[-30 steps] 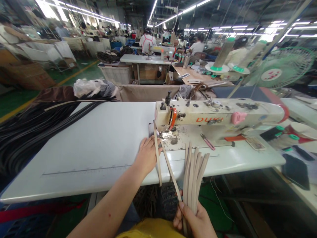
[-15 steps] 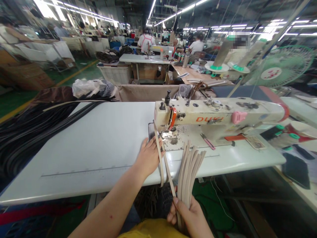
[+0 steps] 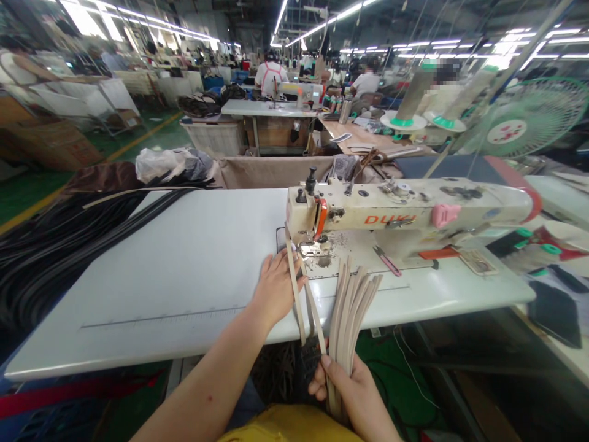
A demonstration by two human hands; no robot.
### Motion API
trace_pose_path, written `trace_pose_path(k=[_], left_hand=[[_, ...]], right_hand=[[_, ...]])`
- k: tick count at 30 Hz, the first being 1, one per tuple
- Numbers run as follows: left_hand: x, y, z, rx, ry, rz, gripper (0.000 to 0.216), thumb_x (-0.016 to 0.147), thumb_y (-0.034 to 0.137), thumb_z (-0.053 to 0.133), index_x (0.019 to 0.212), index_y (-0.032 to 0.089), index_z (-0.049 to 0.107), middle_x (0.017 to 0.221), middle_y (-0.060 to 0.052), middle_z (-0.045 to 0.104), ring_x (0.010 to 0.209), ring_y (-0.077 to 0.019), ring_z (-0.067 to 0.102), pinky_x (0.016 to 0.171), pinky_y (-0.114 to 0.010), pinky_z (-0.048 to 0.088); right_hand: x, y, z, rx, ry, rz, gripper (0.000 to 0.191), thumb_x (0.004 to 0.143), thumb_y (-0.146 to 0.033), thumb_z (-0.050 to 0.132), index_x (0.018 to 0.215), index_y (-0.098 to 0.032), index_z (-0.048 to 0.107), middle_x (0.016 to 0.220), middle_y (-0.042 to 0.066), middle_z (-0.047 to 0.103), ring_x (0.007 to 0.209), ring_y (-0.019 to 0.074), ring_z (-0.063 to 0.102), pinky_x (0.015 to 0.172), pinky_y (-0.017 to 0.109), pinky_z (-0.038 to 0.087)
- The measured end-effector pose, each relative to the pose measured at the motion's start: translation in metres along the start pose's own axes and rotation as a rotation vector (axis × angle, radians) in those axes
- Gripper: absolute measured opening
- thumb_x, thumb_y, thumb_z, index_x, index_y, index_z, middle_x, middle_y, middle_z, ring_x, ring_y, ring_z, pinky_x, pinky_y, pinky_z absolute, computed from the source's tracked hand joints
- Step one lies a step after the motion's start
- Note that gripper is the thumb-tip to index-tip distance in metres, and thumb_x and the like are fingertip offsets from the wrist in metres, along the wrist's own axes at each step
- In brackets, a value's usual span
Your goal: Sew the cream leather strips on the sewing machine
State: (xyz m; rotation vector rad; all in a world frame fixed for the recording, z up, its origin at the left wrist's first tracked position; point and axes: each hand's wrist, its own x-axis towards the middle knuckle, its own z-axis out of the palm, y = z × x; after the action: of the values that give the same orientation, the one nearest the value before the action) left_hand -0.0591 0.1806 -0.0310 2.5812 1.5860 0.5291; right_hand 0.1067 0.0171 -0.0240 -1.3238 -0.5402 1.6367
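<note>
My left hand (image 3: 275,285) lies on the white table (image 3: 184,270) just left of the needle of the cream sewing machine (image 3: 396,212). Its fingers pinch a beige strip (image 3: 294,288) that runs from under the presser foot (image 3: 309,248) down over the table edge. My right hand (image 3: 350,387), low near my lap, is closed round a bundle of several beige strips (image 3: 352,313) that fan up onto the table edge. The free end of the fed strip also runs into this hand.
A heap of long black strips (image 3: 55,245) covers the table's left end. Pink-handled snips (image 3: 386,261) lie by the machine bed. Thread cones (image 3: 414,98) and a green fan (image 3: 524,126) stand behind it. Other people sit at further sewing tables (image 3: 271,107).
My right hand with the bundle has drawn left and slightly up, closer to the fed strip. My left hand stays by the presser foot, shifted slightly.
</note>
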Motion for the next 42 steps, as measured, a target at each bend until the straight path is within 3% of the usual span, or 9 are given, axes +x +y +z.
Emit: trace_pose_path(k=[10,18,26,38,42], left_hand=[[-0.001,-0.009,0.000,-0.087,-0.018,0.021,0.040,0.104,0.035,0.037,0.139,0.024,0.054,0.143,-0.006,0.056,0.141,-0.0242,0.040,0.121,-0.051,0.024],[-0.001,-0.006,-0.004,-0.110,-0.023,0.011,0.039,0.105,0.033,0.037,0.138,0.024,0.056,0.142,-0.006,0.057,0.140,-0.0233,0.041,0.120,-0.051,0.025],[-0.001,-0.007,-0.002,-0.115,-0.024,0.014,0.039,0.105,0.033,0.038,0.138,0.022,0.055,0.144,-0.005,0.055,0.140,-0.0223,0.041,0.120,-0.050,0.024],[-0.001,-0.008,-0.002,-0.099,-0.024,0.021,0.039,0.104,0.032,0.039,0.139,0.022,0.054,0.143,-0.007,0.056,0.140,-0.0233,0.042,0.120,-0.049,0.026],[-0.002,-0.008,-0.001,-0.090,-0.014,0.032,0.040,0.105,0.032,0.037,0.140,0.020,0.054,0.143,-0.008,0.056,0.141,-0.0232,0.041,0.120,-0.049,0.025]], right_hand=[[-0.003,0.001,-0.005,0.012,-0.004,0.044,0.053,0.067,-0.054,0.085,0.096,-0.016,0.063,0.065,0.001,0.070,0.063,0.0215,0.072,0.059,0.031,0.055],[-0.002,0.010,-0.011,-0.041,-0.016,0.032,0.055,0.068,-0.057,0.083,0.098,-0.015,0.063,0.060,0.000,0.069,0.060,0.0198,0.071,0.057,0.029,0.055],[-0.012,0.001,-0.006,0.014,-0.017,0.101,0.055,0.065,-0.052,0.087,0.099,-0.015,0.066,0.064,0.001,0.071,0.070,0.0222,0.075,0.067,0.032,0.059],[-0.009,0.008,-0.014,0.047,-0.078,0.137,0.057,0.063,-0.051,0.089,0.102,-0.016,0.067,0.066,0.003,0.073,0.074,0.0237,0.076,0.072,0.034,0.060],[-0.013,0.007,-0.011,0.045,-0.056,0.113,0.051,0.067,-0.048,0.087,0.103,-0.017,0.067,0.069,0.004,0.075,0.076,0.0233,0.076,0.076,0.035,0.060]])
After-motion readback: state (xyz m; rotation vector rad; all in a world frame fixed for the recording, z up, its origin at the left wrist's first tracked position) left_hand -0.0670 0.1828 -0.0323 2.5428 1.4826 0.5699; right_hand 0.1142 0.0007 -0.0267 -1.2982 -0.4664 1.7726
